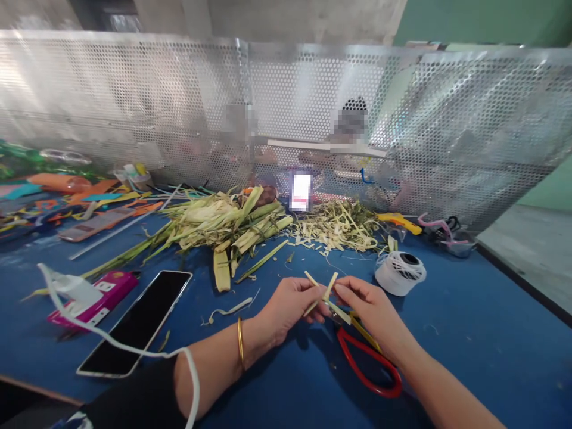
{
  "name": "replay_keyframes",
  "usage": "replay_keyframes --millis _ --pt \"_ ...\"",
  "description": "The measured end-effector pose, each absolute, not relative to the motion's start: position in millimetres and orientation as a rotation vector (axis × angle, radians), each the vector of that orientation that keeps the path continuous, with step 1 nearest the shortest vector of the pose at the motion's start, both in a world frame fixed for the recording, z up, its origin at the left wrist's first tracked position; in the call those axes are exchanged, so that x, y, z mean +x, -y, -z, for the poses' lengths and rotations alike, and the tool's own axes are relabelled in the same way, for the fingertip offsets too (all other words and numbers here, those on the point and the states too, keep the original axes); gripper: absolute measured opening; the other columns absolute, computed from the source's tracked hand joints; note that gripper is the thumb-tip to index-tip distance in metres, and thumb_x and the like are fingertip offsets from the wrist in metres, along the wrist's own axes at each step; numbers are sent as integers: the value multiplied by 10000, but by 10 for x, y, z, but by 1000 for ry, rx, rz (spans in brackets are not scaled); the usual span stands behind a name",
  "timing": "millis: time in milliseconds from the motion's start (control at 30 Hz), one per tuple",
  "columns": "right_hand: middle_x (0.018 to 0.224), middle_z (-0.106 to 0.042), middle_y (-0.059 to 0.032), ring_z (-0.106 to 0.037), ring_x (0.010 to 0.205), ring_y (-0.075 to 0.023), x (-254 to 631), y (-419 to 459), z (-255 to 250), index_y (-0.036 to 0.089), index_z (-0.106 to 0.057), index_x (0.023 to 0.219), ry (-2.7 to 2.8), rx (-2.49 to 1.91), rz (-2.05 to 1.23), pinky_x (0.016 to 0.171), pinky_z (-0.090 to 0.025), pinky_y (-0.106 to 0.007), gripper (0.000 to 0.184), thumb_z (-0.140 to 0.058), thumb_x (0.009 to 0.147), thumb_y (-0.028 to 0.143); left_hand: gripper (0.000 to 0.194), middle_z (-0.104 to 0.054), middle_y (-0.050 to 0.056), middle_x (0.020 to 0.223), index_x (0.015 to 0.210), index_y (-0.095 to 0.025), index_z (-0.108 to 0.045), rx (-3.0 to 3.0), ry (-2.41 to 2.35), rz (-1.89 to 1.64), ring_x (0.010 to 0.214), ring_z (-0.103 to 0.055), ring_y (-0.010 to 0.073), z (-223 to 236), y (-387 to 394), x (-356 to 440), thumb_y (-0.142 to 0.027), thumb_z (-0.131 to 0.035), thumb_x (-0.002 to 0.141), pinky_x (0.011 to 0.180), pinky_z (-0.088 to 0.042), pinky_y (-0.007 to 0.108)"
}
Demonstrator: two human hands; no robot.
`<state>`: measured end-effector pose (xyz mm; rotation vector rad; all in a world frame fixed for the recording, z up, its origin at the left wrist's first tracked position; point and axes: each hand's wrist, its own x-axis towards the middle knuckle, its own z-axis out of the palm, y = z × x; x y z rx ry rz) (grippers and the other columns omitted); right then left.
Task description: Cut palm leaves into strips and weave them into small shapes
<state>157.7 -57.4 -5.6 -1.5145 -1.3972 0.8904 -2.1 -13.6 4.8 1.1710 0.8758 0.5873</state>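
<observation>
My left hand (286, 307), with a gold bangle on its wrist, pinches several narrow pale-green leaf strips (328, 294) where they cross. From the other side, the thumb and fingers of my right hand (373, 307) are closed at one of these strips. Under the right hand are scissors with a red handle loop (388, 392) and a yellow part; whether they rest on the table is unclear. A spool of white thread (399, 275) stands just beyond the right hand.
Leafy stalks (214, 220) and cut scraps (337, 226) are heaped at the back of the blue table (447, 357). Left lie a phone (138, 322) and a magenta power strip (118, 286); a white cable (120, 345) crosses my left arm. A perforated metal screen (179, 107) stands behind.
</observation>
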Motion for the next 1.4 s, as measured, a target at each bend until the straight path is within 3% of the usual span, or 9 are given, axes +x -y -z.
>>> replay_keyframes --millis 167,267,367,467,700,933,1167,1267,1400 --pt "552 -513 27 -465 545 -122 1514 595 70 183 -557 628 1241 -1501 -867 527 -381 -234 298 -606 732 457 266 -664 32 609 751 -122 -638 1188 -829 -482 477 -560 83 -65 152 -27 -387 -636 735 475 -359 188" --pt "623 -568 6 -510 610 -142 1514 608 46 184 -591 682 1269 -1476 -828 581 -415 -248 298 -565 769 468 267 -674 36 622 805 -122 -649 1164 -835 -518 501 -578 93 -76 150 -30 -374 -668 718 501 -382 193" --pt "685 -606 -11 -546 671 -161 1552 611 5 187 -614 739 1369 -1481 -831 622 -435 -260 309 -521 797 476 309 -688 60 657 808 -119 -636 1106 -846 -611 529 -600 106 -90 135 -35 -424 -597 779 520 -409 203" --pt "617 -581 8 -528 604 -147 1566 618 -12 192 -593 693 1491 -1551 -839 572 -418 -247 282 -536 791 451 346 -693 76 675 804 -115 -617 1074 -853 -680 532 -607 114 -96 118 -39 -451 -536 819 515 -419 208" --pt "561 -539 21 -471 560 -127 1523 654 3 189 -561 627 1606 -1585 -714 538 -365 -236 286 -511 813 400 197 -664 34 616 860 -114 -649 1123 -901 -710 499 -577 93 -69 119 -24 -280 -640 754 482 -383 187" --pt "565 -553 14 -498 561 -134 1548 644 -5 192 -571 648 1553 -1566 -737 543 -391 -241 292 -486 822 411 324 -694 79 690 769 -110 -639 1099 -871 -714 528 -592 108 -64 103 -33 -433 -618 758 499 -398 201" --pt "550 -567 13 -518 540 -134 1529 649 -24 193 -602 668 1516 -1546 -750 522 -407 -236 278 -508 814 411 525 -694 89 687 844 -108 -640 1032 -883 -718 554 -612 134 -87 85 -62 -616 -550 742 510 -412 214" --pt "541 -566 18 -513 535 -133 1536 658 -24 197 -605 663 1529 -1564 -732 520 -401 -235 250 -527 809 385 463 -691 80 690 875 -114 -650 1038 -891 -711 568 -615 134 -70 71 -58 -553 -582 744 516 -419 213" --pt "579 -586 14 -522 564 -137 1553 648 -14 195 -630 693 1532 -1566 -728 546 -406 -242 241 -532 808 382 197 -663 32 656 819 -125 -662 1147 -895 -722 513 -563 84 -46 60 -38 -298 -640 728 477 -380 178"
